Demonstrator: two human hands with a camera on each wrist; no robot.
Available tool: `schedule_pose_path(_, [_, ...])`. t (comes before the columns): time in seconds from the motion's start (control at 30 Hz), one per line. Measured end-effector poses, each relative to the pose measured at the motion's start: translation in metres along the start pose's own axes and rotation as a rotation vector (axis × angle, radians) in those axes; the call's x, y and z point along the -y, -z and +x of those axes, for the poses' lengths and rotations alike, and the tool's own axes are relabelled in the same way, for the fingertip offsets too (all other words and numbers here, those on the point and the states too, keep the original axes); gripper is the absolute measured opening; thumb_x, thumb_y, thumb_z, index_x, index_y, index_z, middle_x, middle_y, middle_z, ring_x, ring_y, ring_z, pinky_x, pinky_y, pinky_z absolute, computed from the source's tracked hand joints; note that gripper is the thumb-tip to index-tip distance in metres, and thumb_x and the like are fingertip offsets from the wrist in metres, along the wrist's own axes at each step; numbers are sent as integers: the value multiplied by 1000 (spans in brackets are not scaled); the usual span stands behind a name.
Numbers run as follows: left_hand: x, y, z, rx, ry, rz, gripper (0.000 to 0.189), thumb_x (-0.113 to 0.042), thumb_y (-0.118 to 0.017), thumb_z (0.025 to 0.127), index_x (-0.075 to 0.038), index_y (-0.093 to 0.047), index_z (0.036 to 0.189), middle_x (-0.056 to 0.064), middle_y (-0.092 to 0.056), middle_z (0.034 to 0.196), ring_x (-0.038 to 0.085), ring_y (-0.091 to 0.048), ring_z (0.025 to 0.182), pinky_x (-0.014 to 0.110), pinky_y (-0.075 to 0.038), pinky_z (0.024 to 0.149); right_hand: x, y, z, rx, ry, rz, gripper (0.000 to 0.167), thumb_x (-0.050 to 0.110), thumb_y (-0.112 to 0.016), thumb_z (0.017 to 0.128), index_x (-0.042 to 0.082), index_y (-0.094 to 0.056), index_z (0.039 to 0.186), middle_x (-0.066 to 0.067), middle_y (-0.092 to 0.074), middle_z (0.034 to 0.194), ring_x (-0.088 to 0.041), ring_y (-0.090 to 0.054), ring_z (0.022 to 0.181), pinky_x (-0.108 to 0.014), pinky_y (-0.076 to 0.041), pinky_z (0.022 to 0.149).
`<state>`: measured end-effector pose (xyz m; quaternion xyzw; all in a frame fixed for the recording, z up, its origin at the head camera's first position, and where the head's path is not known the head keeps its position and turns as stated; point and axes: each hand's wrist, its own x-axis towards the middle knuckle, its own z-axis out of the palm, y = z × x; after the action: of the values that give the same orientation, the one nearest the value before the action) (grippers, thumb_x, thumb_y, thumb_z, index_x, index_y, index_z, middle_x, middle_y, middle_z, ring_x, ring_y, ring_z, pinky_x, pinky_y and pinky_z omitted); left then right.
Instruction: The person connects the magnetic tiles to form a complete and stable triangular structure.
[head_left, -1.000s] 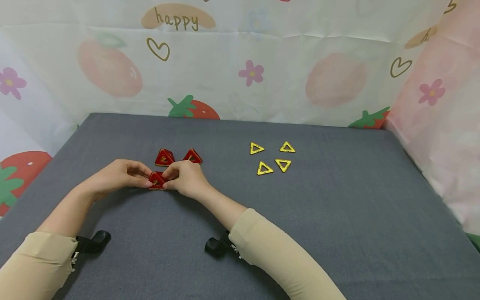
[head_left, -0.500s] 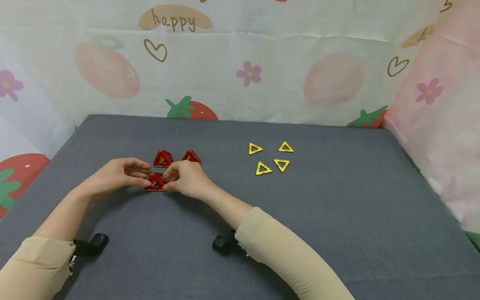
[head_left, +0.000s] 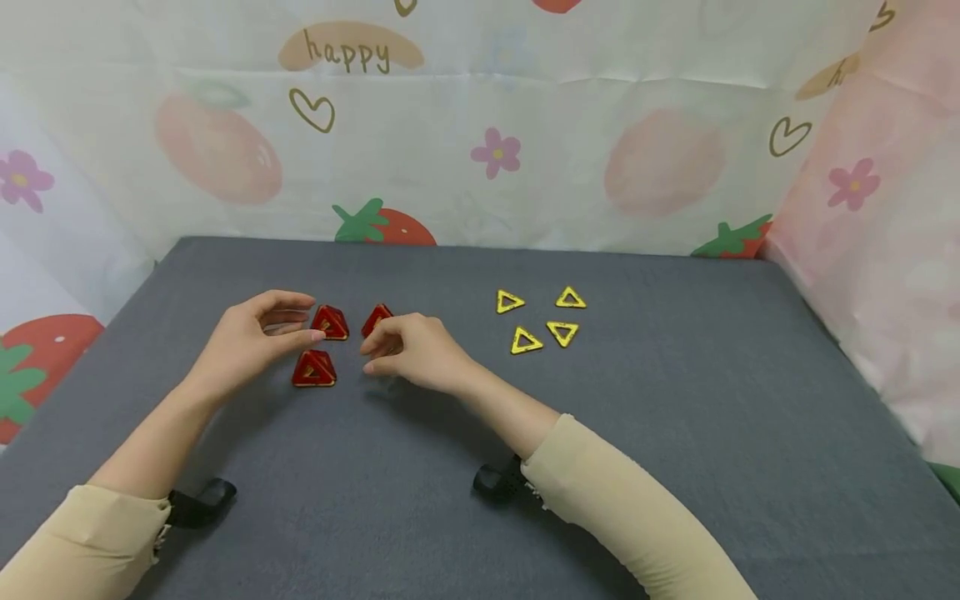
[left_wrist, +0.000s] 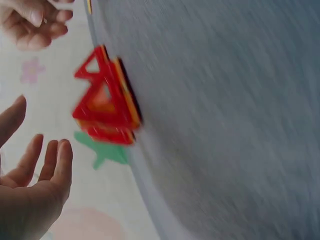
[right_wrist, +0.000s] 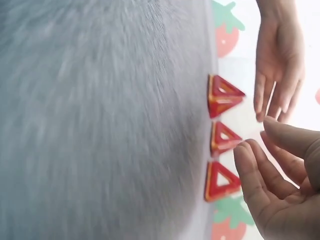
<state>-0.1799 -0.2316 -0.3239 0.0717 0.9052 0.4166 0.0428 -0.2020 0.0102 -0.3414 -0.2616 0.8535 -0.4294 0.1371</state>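
Note:
Three red pyramids built of triangular frames stand on the grey cloth at the left in the head view. The front pyramid point(head_left: 313, 368) stands alone, with neither hand on it. My left hand point(head_left: 258, 337) hovers over it, fingers loosely bent, its thumb tip close to the back-left pyramid point(head_left: 331, 322); nothing is held. To the right, my right hand point(head_left: 416, 350) is raised with relaxed fingers and holds nothing. It partly covers the back-right pyramid point(head_left: 377, 318). In the right wrist view all three pyramids, such as the upper pyramid point(right_wrist: 223, 96), sit apart from the fingers.
Several flat yellow triangle frames lie right of the pyramids, among them a front-left yellow triangle point(head_left: 527, 340) and a back-right yellow triangle point(head_left: 571, 297). A printed curtain point(head_left: 450, 125) hangs behind the table's far edge. The grey cloth point(head_left: 675, 433) covers the tabletop.
Both hands have let go of the front pyramid, which stays standing. My left hand has lifted up and away toward the back; my right hand has drawn off to the right.

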Motion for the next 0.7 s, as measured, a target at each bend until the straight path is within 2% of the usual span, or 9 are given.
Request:
schedule_pose_path(0.13, [-16,-14,-2,2,-43,-37,58,-43,-69,91,-12,-52,137,13,-54,142,34,-57,129,28,-56,94,-6,18,-10,-33,4,16,22,19,-75,88,11,-73,108,-3,-75,105,-12,-70,88,-20,-53,71])
schedule_pose_path(0.2, [-24,-22,-4,11,-68,-50,55,-40,-70,91,-12,-54,136,13,-56,139,34,-59,127,24,-56,92,-10,28,-14,-54,-6,22,21,19,-75,89,10,-73,108,-3,-75,102,-15,-70,87,-22,-55,71])
schedule_pose_path(0.4, [-41,-52,-7,73,-133,-75,47,-29,-74,89,-11,-58,130,12,-60,135,32,-61,126,42,-51,103,-31,59,-29,-130,-66,38,24,17,-74,89,8,-72,110,-6,-74,105,-15,-70,87,-30,-59,77])
schedule_pose_path(0.6, [-52,-84,-2,154,-152,-86,48,-24,-75,89,-9,-57,131,12,-61,135,30,-61,125,42,-51,105,-55,95,-49,-210,-126,2,26,18,-72,90,8,-71,115,-7,-73,111,-19,-71,98,-39,-59,85])
schedule_pose_path(0.7, [-57,-96,4,184,-163,-72,48,-24,-74,89,-9,-57,132,12,-61,135,29,-61,126,43,-50,105,-67,111,-58,-244,-144,-45,28,19,-71,92,9,-69,117,-7,-72,114,-21,-70,102,-39,-57,87])
